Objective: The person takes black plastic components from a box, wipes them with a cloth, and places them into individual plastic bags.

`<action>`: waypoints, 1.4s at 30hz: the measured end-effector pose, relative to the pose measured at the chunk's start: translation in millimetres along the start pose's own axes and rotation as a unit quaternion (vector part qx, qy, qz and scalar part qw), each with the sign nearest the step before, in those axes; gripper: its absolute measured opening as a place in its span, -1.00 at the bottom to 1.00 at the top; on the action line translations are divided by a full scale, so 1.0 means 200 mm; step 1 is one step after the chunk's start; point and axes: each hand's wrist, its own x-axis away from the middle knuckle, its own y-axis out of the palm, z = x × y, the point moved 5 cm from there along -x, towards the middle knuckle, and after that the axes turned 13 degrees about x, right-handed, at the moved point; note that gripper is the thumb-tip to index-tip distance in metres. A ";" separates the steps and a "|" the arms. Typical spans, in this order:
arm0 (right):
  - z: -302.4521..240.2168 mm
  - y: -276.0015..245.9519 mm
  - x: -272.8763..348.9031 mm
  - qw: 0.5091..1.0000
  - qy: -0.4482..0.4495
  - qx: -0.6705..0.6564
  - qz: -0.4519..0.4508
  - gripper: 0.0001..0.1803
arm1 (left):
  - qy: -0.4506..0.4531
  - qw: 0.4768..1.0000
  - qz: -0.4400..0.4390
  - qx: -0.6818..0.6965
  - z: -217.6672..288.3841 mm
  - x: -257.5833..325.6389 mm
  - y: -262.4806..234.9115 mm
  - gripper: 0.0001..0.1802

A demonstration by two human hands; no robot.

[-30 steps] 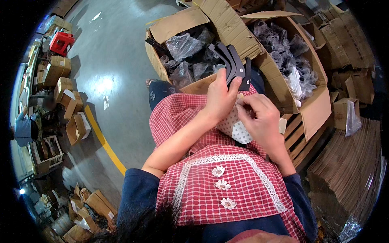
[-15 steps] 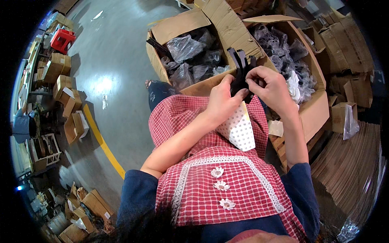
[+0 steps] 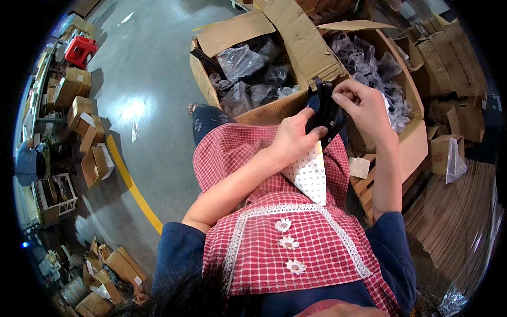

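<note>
My left hand (image 3: 293, 138) is wrapped round several black curved parts (image 3: 330, 115), its thumb pressed across them. A white sheet (image 3: 312, 177) with rows of small printed marks hangs below the same hand, over the apron, and seems gripped with the parts. My right hand (image 3: 365, 108) is raised just right of the black parts, apart from them, thumb and forefinger pinched together. Whatever lies in that pinch is too small to make out. Just beyond my hands stands an open carton (image 3: 266, 112) filled with clear plastic bags (image 3: 240, 62).
A second open carton (image 3: 414, 150) of bagged items stands at the right, on a wooden pallet (image 3: 364, 198). Flattened cardboard (image 3: 449, 211) is stacked at the lower right. A yellow line (image 3: 132, 185) crosses the grey floor; small boxes and a red stool (image 3: 80, 51) line the left.
My right hand has come away from the black parts, slightly right. The black parts have tilted and dropped a little in my left hand, and the white sheet has turned with them.
</note>
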 end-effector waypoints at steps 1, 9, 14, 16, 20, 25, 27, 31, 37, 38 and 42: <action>-0.01 -0.02 0.02 0.999 -0.012 -0.019 -0.027 -0.77 | 0.006 1.000 0.001 0.000 -0.01 0.00 0.00 -0.51; 0.02 0.09 0.10 0.997 -0.053 -0.024 -0.042 -0.85 | -0.030 0.999 -0.010 0.005 0.01 0.00 0.00 -0.45; -0.03 0.12 0.16 0.974 -0.164 0.122 0.103 -0.85 | -0.013 1.000 -0.021 -0.008 0.02 0.02 0.01 -0.40; -0.03 0.13 0.17 0.966 -0.168 0.167 0.101 -0.82 | 0.034 0.999 -0.014 -0.035 -0.02 0.02 0.02 -0.42; 0.01 0.10 0.14 0.973 -0.114 0.199 -0.005 -0.78 | 0.039 0.995 -0.084 -0.043 -0.05 0.01 0.04 -0.45; 0.06 0.06 0.14 0.973 -0.113 0.176 -0.093 -0.75 | -0.005 0.986 -0.163 -0.033 -0.03 0.01 0.05 -0.48; 0.08 0.06 0.14 0.970 -0.118 0.164 -0.133 -0.73 | -0.007 0.985 -0.171 -0.037 -0.07 0.02 0.07 -0.49; 0.15 0.10 0.16 0.966 -0.110 0.128 -0.197 -0.72 | -0.046 0.989 -0.142 0.009 -0.20 0.02 0.09 -0.52; 0.22 0.19 0.18 0.964 -0.052 0.080 -0.249 -0.72 | -0.082 0.976 -0.141 0.145 -0.32 0.02 0.12 -0.71; 0.24 0.20 0.19 0.964 -0.041 0.069 -0.252 -0.71 | -0.088 0.975 -0.137 0.155 -0.32 0.03 0.13 -0.71; 0.24 0.23 0.20 0.968 -0.043 0.099 -0.228 -0.72 | -0.129 0.974 -0.123 0.139 -0.33 0.04 0.15 -0.72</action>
